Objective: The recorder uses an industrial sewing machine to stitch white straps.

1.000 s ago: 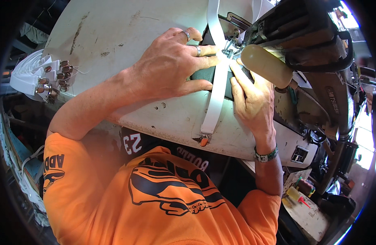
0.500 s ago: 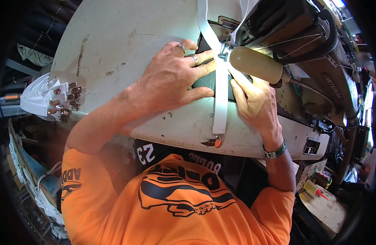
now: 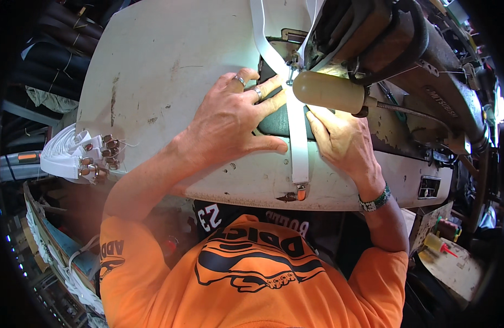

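White elastic straps [image 3: 299,147] meet under the presser foot [image 3: 292,70] of a sewing machine. Two lengths run off to the far side, and one hangs toward me, ending in a metal clip [image 3: 301,194] with an orange part. My left hand [image 3: 227,117], wearing two rings, lies with fingers spread on the table and dark machine plate, its fingertips at the strap's left edge by the foot. On the strap's right side rests my right hand [image 3: 347,142], its thumb and forefinger stretched toward the foot. A lamp hides some of its other fingers.
The pale lamp [image 3: 328,92] hangs close over my right hand, lighting the foot. Behind it looms the dark machine arm [image 3: 427,93]. A bundle of white straps with metal clips [image 3: 80,156] sits at the table's left edge. Dark rolls [image 3: 50,65] lie far left.
The whole view has shifted and tilted slightly. Both hands keep nearly the same place beside the strap, and its near end now slants a little more to the right.
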A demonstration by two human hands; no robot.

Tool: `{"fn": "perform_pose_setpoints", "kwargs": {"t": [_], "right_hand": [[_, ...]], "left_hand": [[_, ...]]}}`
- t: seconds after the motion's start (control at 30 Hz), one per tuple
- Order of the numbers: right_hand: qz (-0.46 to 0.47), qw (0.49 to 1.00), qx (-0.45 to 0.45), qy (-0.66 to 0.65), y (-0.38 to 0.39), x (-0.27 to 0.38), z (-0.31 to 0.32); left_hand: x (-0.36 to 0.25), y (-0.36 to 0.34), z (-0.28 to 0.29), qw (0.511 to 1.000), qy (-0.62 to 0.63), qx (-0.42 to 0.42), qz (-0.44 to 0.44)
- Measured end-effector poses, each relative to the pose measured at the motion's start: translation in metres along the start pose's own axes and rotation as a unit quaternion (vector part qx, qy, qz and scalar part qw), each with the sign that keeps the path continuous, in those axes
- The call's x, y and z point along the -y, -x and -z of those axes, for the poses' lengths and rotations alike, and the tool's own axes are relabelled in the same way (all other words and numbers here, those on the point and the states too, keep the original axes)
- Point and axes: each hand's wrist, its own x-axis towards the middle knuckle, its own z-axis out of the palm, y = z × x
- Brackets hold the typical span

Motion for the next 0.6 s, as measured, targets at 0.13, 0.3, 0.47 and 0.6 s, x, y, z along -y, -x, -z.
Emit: {"fn": "perform_pose_setpoints", "kwargs": {"t": [0.13, 0.3, 0.47, 0.6], "right_hand": [[0.012, 1.000, -0.011, -0.013, 0.002, -0.005, -0.002], [0.009, 1.000, -0.009, -0.015, 0.002, -0.003, -0.003], [0.002, 1.000, 0.000, -0.013, 0.003, 0.001, 0.004], [0.057, 0.997, 0.052, -0.033, 0.007, 0.020, 0.074]], "left_hand": [[0.000, -0.003, 0.000, 1.000, 0.006, 0.002, 0.003], [0.002, -0.003, 0.003, 0.999, 0.014, 0.027, 0.013], [-0.002, -0.002, -0.001, 1.000, 0.005, 0.019, 0.017], [0.001, 0.003, -0.006, 0.999, 0.000, -0.023, 0.023]]}}
